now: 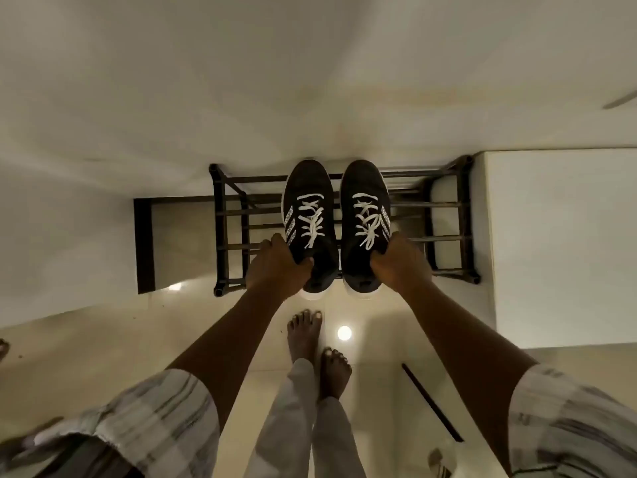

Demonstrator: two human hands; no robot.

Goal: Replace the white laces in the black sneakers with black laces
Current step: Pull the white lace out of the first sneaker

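I'm gripping the heel of the left black knit sneaker (306, 194) with my left hand (277, 267) and the right black knit sneaker (365, 191) with my right hand (401, 263), both sitting on the dark metal-bar shoe rack (219, 219). I'm only fetching them here; next I'm probably untying the flat white laces (312, 219) somewhere steadier.

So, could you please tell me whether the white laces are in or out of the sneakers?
In: white laces criss-cross up the front of both black sneakers.

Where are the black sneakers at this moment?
Head view, centre: the black sneakers stand side by side at the top of the dark shoe rack, the left hand gripping one, the right hand the other.
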